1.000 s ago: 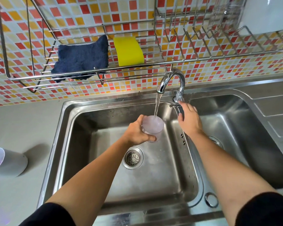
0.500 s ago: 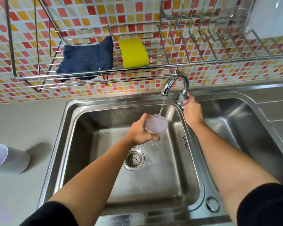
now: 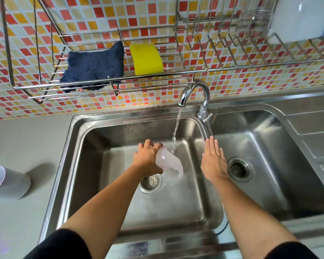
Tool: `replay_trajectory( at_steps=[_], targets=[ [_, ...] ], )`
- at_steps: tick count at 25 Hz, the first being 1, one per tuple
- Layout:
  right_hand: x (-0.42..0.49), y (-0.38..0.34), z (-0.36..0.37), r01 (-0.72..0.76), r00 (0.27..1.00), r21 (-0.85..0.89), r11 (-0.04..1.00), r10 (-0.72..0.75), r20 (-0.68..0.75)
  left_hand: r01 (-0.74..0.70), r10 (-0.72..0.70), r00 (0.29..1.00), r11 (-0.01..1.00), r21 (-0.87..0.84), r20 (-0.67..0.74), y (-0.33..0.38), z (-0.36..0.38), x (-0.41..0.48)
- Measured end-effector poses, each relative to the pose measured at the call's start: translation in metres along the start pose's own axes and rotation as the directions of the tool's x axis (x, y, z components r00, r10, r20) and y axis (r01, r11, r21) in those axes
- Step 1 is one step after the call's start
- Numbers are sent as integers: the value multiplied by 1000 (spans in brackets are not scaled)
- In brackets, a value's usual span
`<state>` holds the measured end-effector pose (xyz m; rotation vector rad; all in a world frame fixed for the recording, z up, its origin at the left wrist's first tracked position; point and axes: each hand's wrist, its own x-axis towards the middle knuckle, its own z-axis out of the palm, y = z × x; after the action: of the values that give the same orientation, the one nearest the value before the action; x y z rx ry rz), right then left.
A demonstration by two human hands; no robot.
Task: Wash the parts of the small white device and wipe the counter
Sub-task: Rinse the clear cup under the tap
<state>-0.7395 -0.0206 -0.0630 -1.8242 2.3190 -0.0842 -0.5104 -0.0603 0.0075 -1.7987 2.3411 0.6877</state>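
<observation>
Steel takes up most of what I can see: a double-bowl sink [image 3: 120, 118] set into a grey bench [image 3: 26, 146], with the faucet [image 3: 195, 90] rising at the back over the divider between the bowls. Behind the faucet runs a wall of small red, orange and yellow mosaic tiles [image 3: 101, 15]. Above the faucet hangs a long wire rack [image 3: 232, 67], reaching well out to both sides. High on the rack, to the faucet's right, sits a white vessel [image 3: 297, 19], too washed out to name. Far to the faucet's left, on the bench, is the white device body [image 3: 9, 184], partly cut off at the edge of view.

On the rack, up and left of the faucet, a navy cloth [image 3: 95, 66] lies draped over the wires, with a yellow sponge [image 3: 146, 59] just beside it, on the side nearer the faucet.

Water [image 3: 176, 128] runs from the spout into the bowl on the faucet's left. Under it, the person's left hand [image 3: 148, 159] has its fingers curled round the base of a translucent cup [image 3: 169, 161], which is tipped over sideways; the stream meets its upper side, and the cup is blurred. The right hand [image 3: 212, 161] hovers over the divider, in front of the faucet's base, fingers straight and close together, holding nothing. Each bowl has a round drain strainer [image 3: 151, 183], one just below the cup.
</observation>
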Motion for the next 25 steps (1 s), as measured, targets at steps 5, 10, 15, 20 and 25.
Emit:
replay_trajectory(
  at_steps=[5, 10, 15, 20, 25],
  targets=[
    [0, 1, 0, -11, 1000, -8, 1000, 10, -23, -57, 96, 992, 927, 370, -87, -7, -9, -1],
    [0, -1, 0, -3, 999, -14, 1000, 3, -43, -100, 231, 958, 824, 558, -170, -5, -23, 0],
    [1, 3, -4, 27, 999, -31, 999, -26, 36, -194, 451, 865, 705, 682, -219, 1, -29, -5],
    [-8, -26, -36, 97, 932, 435, 895, 72, -356, -50, 126, 943, 969, 244, -308, 1, -33, -21],
    [-22, -94, -140, 441, 662, 619, 650, 230, -713, -28, -132, 966, 801, -598, -222, -9, -35, -49]
  ],
)
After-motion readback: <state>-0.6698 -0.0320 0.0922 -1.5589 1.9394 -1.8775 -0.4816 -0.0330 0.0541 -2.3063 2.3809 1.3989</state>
